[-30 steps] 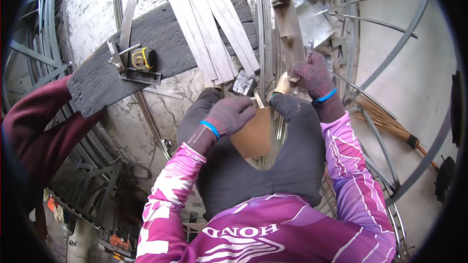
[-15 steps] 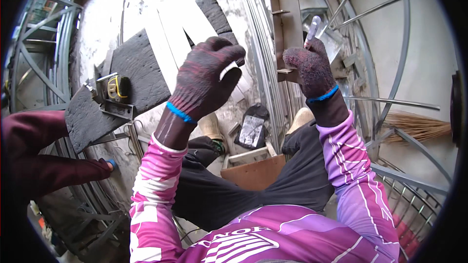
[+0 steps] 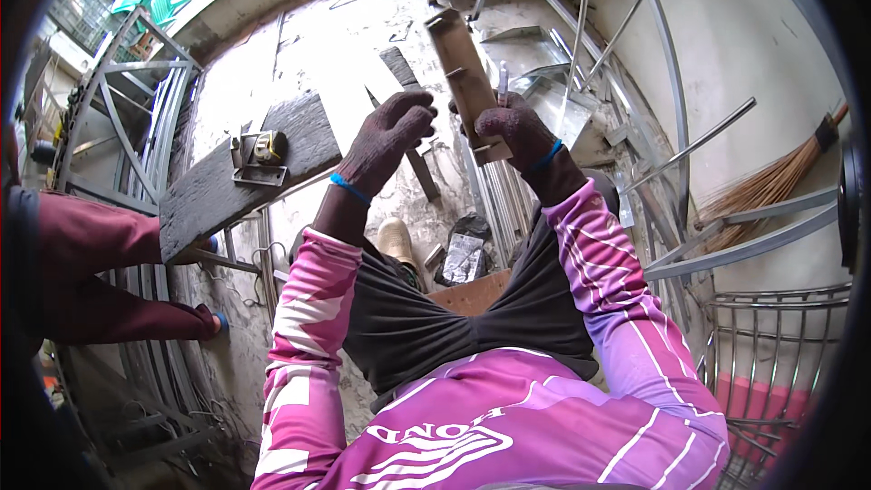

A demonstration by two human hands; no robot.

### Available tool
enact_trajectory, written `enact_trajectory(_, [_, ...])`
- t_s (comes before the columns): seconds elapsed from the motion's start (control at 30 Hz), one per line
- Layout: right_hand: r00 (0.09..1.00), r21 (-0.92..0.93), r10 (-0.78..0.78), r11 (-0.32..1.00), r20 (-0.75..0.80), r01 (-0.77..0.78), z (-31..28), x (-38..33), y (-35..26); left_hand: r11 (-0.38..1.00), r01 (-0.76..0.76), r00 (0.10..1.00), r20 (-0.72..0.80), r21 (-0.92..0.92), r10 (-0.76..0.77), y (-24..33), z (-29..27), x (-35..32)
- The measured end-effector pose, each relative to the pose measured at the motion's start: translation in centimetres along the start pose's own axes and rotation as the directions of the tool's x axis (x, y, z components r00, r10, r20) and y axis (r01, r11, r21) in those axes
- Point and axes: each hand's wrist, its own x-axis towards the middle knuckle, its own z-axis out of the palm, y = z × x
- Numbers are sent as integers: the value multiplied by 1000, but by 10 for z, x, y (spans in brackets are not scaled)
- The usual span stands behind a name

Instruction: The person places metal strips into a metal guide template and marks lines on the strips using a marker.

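We hold a short rusty metal channel piece (image 3: 467,82) raised in front of us, tilted so its upper end leans away to the left. Our right hand (image 3: 517,132) has its fingers closed around the lower end of the piece, together with a slim white marker (image 3: 502,82) that stands up beside it. Our left hand (image 3: 390,136) sits just left of the piece with fingers curled; we cannot tell whether they touch it. Open air surrounds the raised piece above and to the left; to the right, long metal bars (image 3: 689,150) and curved rods crowd close. A dark wooden plank (image 3: 299,132) lies well to the left, carrying a yellow tape measure (image 3: 268,147) and a metal square (image 3: 245,163) near its middle. Another person's dark red sleeve (image 3: 91,245) reaches toward the plank's near edge. Below our hands, on the rough concrete floor (image 3: 345,45), stands a brown cardboard box (image 3: 476,290); its contents are hidden. A broom (image 3: 771,183) lies at right.
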Motion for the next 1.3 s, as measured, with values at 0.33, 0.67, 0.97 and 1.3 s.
enact_trajectory(0.33, [897, -629, -352, 641, 268, 439, 52, 56, 3, 593, -100, 992, -123, -799, 3, -40, -16, 48])
enact_trajectory(0.67, [980, -881, -22, 442, -196, -167, 10, 111, 82, 494, -593, 732, -682, -636, 1, -1, -134, -5])
enact_trajectory(0.97, [952, -951, 176, 137, -251, -276, 9, 134, 90, 439, -631, 609, -759, -639, -230, -7, -148, -26])
enact_trajectory(1.3, [934, -889, 217, 305, -284, -341, 1, 132, 93, 562, -550, 575, -768, -618, -283, -19, -138, -11])
